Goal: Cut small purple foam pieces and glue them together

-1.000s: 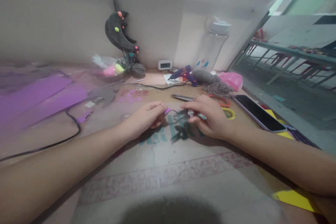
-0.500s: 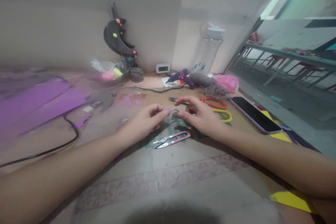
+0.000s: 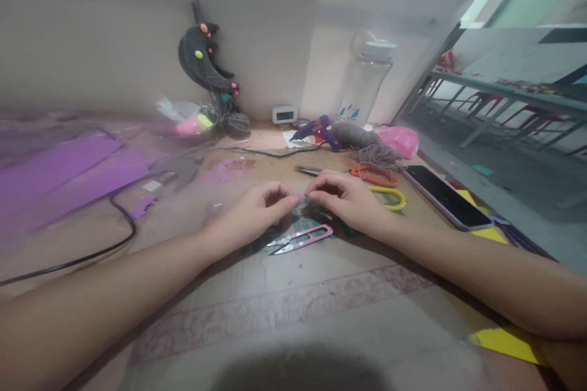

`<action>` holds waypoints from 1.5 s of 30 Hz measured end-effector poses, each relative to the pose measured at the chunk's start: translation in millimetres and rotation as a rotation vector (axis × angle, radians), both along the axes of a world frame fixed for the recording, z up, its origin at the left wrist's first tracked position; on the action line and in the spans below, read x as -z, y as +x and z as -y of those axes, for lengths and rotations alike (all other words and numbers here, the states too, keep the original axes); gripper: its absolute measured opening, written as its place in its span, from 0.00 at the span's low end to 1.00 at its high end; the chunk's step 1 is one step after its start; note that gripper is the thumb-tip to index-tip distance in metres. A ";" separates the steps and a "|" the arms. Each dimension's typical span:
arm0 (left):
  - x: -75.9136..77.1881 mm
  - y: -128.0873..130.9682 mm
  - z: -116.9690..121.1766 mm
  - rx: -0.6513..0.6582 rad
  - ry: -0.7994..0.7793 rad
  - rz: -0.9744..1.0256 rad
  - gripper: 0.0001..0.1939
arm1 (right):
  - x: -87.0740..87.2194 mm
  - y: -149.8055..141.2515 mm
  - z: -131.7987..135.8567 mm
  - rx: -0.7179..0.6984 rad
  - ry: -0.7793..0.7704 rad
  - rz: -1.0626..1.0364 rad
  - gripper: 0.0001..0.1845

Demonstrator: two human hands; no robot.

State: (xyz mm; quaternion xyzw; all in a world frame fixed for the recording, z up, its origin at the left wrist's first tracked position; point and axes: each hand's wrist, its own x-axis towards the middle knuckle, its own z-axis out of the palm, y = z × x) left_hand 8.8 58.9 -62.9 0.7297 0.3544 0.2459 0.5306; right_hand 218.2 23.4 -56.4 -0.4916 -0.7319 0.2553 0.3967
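Observation:
My left hand is closed in a pinch, with a tiny purple piece at the tips of its thumb and forefinger. Almost touching it, my right hand also has thumb and forefinger pressed together; what they hold is too small to make out. Just below both hands lie pink-handled thread snips, blades pointing left. Behind the right hand are pliers with orange handles, and yellow-handled scissors are partly hidden by it.
A blue glue gun, grey yarn, a clear bottle and a small clock stand along the wall. A phone lies at right. Purple sheets and a black cable occupy the left. A dark crescent ornament leans behind.
My right thumb and forefinger have closed together, where a grey curved strand showed between the hands before. Both hands are slightly closer to each other.

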 end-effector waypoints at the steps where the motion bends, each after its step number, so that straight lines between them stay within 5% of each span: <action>1: -0.2 0.2 0.2 0.004 -0.003 -0.003 0.15 | -0.4 0.5 -0.2 0.004 0.051 0.033 0.05; 16: -3.0 -2.6 4.0 0.162 0.143 -0.127 0.15 | 2.0 1.7 1.4 -0.103 0.231 0.181 0.10; 26: 2.1 -2.7 1.0 0.088 0.016 -0.049 0.15 | -0.1 3.9 1.6 -0.108 0.064 0.136 0.12; 45: 2.5 -3.4 2.8 0.055 0.101 -0.063 0.16 | -2.3 -6.7 7.7 0.002 -0.225 -0.037 0.14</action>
